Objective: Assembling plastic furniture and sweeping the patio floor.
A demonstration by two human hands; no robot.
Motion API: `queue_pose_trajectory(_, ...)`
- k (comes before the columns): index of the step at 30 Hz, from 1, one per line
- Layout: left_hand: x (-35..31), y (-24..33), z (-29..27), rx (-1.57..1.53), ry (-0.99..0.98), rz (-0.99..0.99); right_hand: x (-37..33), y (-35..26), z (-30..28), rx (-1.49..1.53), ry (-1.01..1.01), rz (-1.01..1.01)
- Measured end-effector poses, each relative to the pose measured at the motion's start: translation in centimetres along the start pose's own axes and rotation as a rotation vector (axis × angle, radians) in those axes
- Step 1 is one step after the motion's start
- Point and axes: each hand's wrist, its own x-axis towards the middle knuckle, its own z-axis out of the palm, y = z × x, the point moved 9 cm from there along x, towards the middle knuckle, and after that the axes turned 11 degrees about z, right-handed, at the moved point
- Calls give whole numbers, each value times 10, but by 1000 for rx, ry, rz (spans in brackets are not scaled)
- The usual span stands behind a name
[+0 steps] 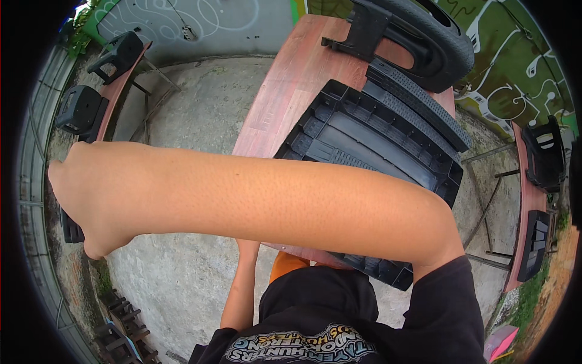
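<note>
My right arm reaches across the whole head view from right to left. At its end, on the far left, my right hand [100, 197] shows only its back and wrist. Its fingers bend away out of sight, so a grip cannot be made out. My left hand [247, 246] disappears behind that forearm; only its wrist end shows, by the near table edge. Partly covered by the forearm, a black ribbed plastic tray-like panel [388, 145] lies on the reddish wood-look table [273, 103]. Beside it rest a curved black textured strip [424, 112] and a large black plastic frame [418, 42] with an opening.
Another narrow table at left carries black plastic housings [82, 109]. The table at right [524, 206] bears a black frame [544, 151] and a black panel [533, 246]. Concrete floor [200, 91] lies between them. A slatted wooden object [124, 330] stands at lower left.
</note>
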Motion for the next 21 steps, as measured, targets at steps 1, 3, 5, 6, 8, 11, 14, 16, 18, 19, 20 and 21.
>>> queue_pose_trajectory(1,5,-3,1,-5,-20,7,2,8,-1,13,-10,19)
queue_pose_trajectory(3,12,-6,1,-21,-57,18,5,24,1,37,-50,95)
queue_pose_trajectory(5,15,-9,-3,-44,-86,25,6,36,-2,34,-64,137)
queue_pose_trajectory(6,14,-10,-8,-52,-93,17,6,39,-4,18,-60,136)
queue_pose_trajectory(8,7,-13,-22,-59,-98,-13,4,41,-9,-15,-44,121)
queue_pose_trajectory(11,-12,-15,-44,-50,-91,-82,-2,36,-19,-55,-44,36)
queue_pose_trajectory(14,-26,-16,-57,-18,-87,-125,-15,29,-26,-64,-113,-103)
queue_pose_trajectory(16,-33,-16,-61,5,-85,-146,-24,24,-28,-122,-130,-156)
queue_pose_trajectory(18,-36,-15,-61,20,-87,-153,-27,19,-36,-106,-66,-193)
queue_pose_trajectory(19,-37,-15,-60,25,-86,-155,-29,15,-38,-81,-53,-233)
queue_pose_trajectory(20,-37,-14,-59,29,-92,-157,-28,15,-36,-108,-62,-217)
queue_pose_trajectory(21,-37,-14,-57,31,-94,-155,-26,15,-35,-117,-74,-214)
